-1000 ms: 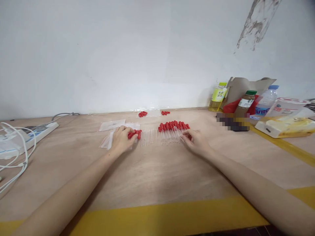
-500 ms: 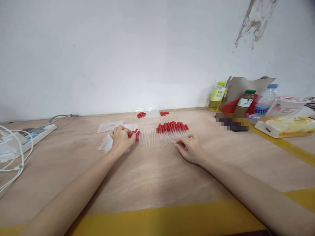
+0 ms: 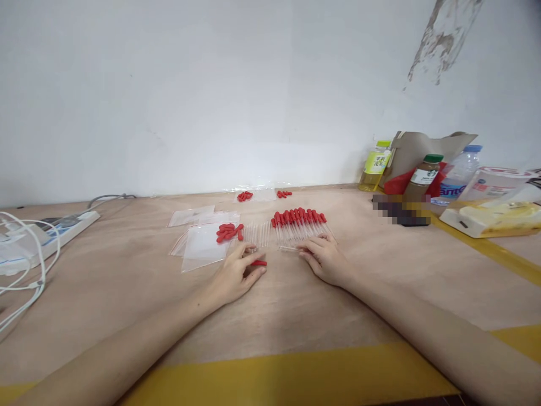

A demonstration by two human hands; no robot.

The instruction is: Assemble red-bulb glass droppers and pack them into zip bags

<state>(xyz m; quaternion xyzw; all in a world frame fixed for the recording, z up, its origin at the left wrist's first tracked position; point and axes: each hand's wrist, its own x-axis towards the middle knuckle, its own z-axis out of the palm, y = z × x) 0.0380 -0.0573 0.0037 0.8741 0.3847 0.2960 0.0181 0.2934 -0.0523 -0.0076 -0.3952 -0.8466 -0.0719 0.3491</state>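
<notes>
My left hand point(image 3: 240, 274) is closed around a red rubber dropper bulb point(image 3: 259, 263), whose end sticks out between thumb and fingers. Across from it, my right hand point(image 3: 324, 260) pinches a thin clear glass dropper tube point(image 3: 289, 248) that points left toward the bulb. Just behind the hands lies a row of bare glass tubes point(image 3: 257, 232). Beside that row, to the right, several droppers with red bulbs point(image 3: 298, 217) lie side by side. A pile of loose red bulbs point(image 3: 227, 232) rests on clear zip bags point(image 3: 203, 248) at the left.
Two small heaps of red bulbs point(image 3: 244, 196) lie near the wall. Bottles point(image 3: 374, 166), a paper bag point(image 3: 435, 144), a blurred dark object point(image 3: 399, 211) and a tissue pack point(image 3: 490, 217) stand at the right. A power strip point(image 3: 71, 228) with white cables point(image 3: 40, 282) is at the left.
My left hand has moved from the bulb pile toward me and to the right, carrying one red bulb. My right hand stays nearly in place with the glass tube.
</notes>
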